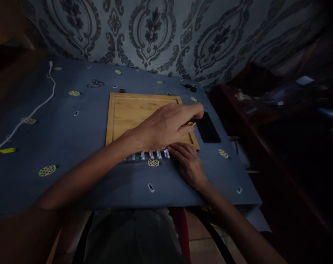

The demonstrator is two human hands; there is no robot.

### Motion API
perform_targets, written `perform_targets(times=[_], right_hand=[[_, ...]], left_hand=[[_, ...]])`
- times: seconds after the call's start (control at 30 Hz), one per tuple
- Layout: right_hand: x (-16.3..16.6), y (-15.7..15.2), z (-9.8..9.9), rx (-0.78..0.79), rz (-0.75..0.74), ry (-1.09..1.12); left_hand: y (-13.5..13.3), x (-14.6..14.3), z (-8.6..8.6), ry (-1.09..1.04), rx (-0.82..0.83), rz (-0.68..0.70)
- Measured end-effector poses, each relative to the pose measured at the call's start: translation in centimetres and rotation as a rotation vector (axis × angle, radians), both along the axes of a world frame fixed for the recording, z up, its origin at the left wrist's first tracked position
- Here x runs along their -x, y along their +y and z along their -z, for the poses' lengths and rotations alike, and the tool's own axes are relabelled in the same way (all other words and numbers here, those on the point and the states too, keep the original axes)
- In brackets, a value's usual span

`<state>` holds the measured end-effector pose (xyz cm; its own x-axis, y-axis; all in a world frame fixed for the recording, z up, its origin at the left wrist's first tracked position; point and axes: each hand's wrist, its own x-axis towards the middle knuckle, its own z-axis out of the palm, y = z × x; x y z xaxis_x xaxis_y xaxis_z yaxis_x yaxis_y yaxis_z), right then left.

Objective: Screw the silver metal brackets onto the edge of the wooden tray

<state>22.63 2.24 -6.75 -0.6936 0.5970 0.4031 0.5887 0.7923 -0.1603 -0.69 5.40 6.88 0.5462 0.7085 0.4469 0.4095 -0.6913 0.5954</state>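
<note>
A wooden board (128, 112) with a grooved border lies on the blue patterned tablecloth. My left hand (166, 126) reaches across its right part, the thumb and fingers closed on a small thing with a yellow part (192, 124); the rest of it is dark and mostly hidden. Lower down, my right hand (189, 165) lies at the board's near right corner, fingers stretched to the left. Its fingertips are beside or touching the end one of several small shiny silver pieces (159, 154), which form a row along the near edge. My right thumb is hidden.
A black phone (208, 128) lies right of the board. Behind it are a small dark object (192, 88) and a thin coiled cable (96, 83). A white cable (42, 104) and a yellow strip (6, 150) are at the left. A patterned curtain (152, 33) hangs behind the table.
</note>
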Motion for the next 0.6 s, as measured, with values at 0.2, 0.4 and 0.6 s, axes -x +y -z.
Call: perform_targets(times=[0.2, 0.4, 0.6], right_hand=[[0.03, 0.07, 0.1, 0.027, 0.017, -0.005], [0.24, 0.07, 0.05, -0.005, 0.01, 0.006], [0.14, 0.15, 0.18, 0.005, 0.016, -0.013]], left_hand=[[0.16, -0.08, 0.12, -0.019, -0.014, -0.003], [-0.07, -0.17, -0.12, 0.004, -0.065, -0.062], [-0.43, -0.2, -0.43, 0.004, -0.076, -0.095]])
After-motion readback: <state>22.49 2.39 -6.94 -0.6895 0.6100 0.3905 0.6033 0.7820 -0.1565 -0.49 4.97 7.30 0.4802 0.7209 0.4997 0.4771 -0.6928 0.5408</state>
